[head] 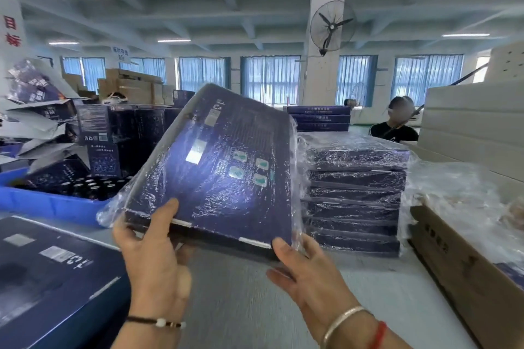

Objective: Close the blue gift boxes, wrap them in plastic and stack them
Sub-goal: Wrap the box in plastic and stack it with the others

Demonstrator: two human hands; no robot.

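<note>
We hold the plastic-wrapped blue gift box (215,161) tilted up in the air, above the surface (255,306) and just left of the stack of wrapped boxes (354,195). Our left hand (153,258) and right hand (309,272) grip its near corners, thumbs on top; the fingers curl underneath, out of sight. It looks stiff and fairly light, but the film is likely slippery, so corners and edges seem the safest hold. The box's underside is hidden, the film's seal cannot be made out, and the unwrapped box (48,272) at the surface's left edge is cut off
</note>
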